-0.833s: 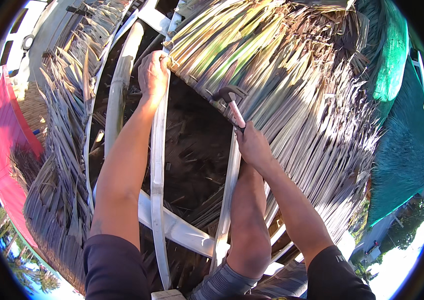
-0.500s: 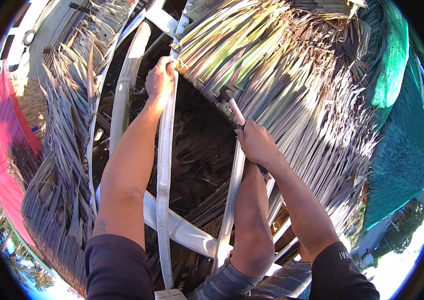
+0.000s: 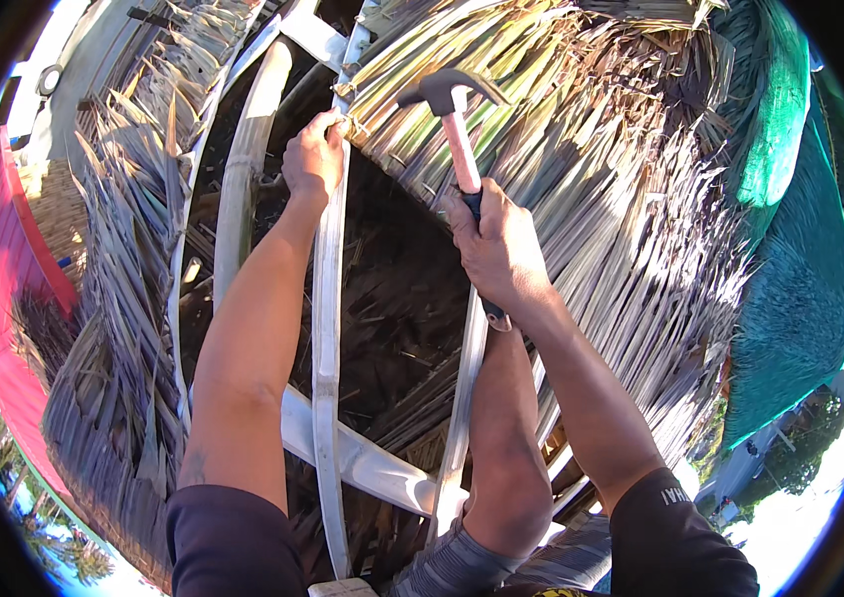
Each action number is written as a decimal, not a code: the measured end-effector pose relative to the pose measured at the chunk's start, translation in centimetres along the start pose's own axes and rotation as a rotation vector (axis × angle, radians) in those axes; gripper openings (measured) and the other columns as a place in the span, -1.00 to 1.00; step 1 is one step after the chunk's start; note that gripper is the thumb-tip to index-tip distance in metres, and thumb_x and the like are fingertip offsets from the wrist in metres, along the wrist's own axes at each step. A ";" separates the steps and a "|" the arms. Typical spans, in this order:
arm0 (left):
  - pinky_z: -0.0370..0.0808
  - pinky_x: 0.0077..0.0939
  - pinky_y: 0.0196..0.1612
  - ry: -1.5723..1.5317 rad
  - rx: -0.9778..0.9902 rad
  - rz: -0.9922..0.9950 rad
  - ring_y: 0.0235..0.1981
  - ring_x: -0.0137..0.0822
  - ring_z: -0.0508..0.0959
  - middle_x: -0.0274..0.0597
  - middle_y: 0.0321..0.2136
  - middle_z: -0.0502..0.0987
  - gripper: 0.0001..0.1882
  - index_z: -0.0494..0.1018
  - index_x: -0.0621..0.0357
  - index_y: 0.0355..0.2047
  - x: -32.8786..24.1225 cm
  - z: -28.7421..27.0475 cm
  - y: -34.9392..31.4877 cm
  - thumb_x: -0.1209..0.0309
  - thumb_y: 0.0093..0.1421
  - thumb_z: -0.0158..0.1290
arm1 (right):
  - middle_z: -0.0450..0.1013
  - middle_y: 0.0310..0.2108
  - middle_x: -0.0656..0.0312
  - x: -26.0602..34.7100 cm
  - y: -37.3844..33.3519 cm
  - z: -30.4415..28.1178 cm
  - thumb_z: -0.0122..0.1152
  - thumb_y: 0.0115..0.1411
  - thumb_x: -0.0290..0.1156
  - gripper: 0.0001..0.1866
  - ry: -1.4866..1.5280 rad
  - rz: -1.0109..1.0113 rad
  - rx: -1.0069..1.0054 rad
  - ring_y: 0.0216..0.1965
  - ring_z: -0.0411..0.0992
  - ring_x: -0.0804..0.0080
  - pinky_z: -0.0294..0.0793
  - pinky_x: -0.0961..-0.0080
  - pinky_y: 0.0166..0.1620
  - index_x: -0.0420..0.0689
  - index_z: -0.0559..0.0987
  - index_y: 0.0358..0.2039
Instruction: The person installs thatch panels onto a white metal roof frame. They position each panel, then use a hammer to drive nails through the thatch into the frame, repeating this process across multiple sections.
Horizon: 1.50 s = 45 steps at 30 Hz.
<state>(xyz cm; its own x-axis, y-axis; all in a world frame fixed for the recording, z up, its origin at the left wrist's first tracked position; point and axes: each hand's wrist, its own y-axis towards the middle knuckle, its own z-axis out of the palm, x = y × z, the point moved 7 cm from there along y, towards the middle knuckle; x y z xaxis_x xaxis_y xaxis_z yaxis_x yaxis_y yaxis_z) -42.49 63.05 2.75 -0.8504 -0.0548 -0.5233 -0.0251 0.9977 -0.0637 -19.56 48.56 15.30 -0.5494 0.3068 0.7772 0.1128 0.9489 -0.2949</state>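
Observation:
My right hand (image 3: pixel 497 249) is wrapped round the dark grip of a claw hammer (image 3: pixel 460 144). The hammer is raised, its dark head above the dried-leaf thatch (image 3: pixel 551 189) and its handle pale pink. My left hand (image 3: pixel 314 157) is closed at the upper part of a pale wooden batten (image 3: pixel 326 328), by the thatch's lower left corner. Its fingertips pinch at the edge there; what they hold, perhaps something small, I cannot make out.
Pale bamboo poles (image 3: pixel 255 149) and a curved cross pole (image 3: pixel 372 460) frame a dark opening below me. My bare leg (image 3: pixel 506 438) rests by another batten (image 3: pixel 460 408). Older thatch (image 3: pixel 128 378) and a red roof (image 3: pixel 19 328) lie left; green netting (image 3: pixel 790 328) hangs right.
My right hand has lifted the hammer, its head swinging up and away from the thatch edge. My left hand stays at the batten, barely shifted.

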 end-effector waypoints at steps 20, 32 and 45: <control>0.53 -0.03 -0.11 0.027 0.123 0.021 -0.13 0.12 0.63 0.01 -0.17 0.64 -0.29 0.26 -0.12 0.07 -2.4 -1.0 -1.2 -0.03 0.02 0.36 | 0.49 -0.50 -0.23 4.3 3.4 1.7 0.18 0.33 -0.42 -0.79 0.383 -0.109 -0.343 -0.40 0.54 -0.26 0.50 0.10 -0.40 -0.25 0.35 -0.24; 0.51 0.14 -0.02 0.054 -0.002 -0.028 -0.08 0.28 0.58 0.04 0.21 0.41 -0.40 0.14 0.01 0.31 -0.5 -1.5 -1.1 0.50 0.25 -0.05 | 0.53 -0.43 -0.21 3.0 5.4 2.7 0.06 0.37 -0.30 -0.70 0.059 -0.025 -0.159 -0.34 0.54 -0.24 0.54 0.13 -0.27 -0.34 0.38 -0.19; 0.53 -0.59 -0.21 -0.844 0.512 0.060 -0.27 -0.58 0.57 -0.26 -0.31 0.64 -0.88 0.48 0.28 -0.25 -19.8 0.6 -27.9 0.58 0.25 0.20 | 0.30 -0.68 0.36 -9.9 -15.4 -5.1 0.13 0.41 -0.18 -0.66 0.810 0.604 0.017 -0.72 0.26 0.63 0.30 0.56 -0.65 -0.16 0.43 -0.41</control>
<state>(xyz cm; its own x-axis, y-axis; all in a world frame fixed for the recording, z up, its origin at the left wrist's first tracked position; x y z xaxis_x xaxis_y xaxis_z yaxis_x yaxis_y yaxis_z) -24.66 36.26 14.35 -0.1843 -0.2147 -0.9591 0.4050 0.8725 -0.2732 -11.65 31.24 15.00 0.3237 0.6996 0.6370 0.1712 0.6188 -0.7667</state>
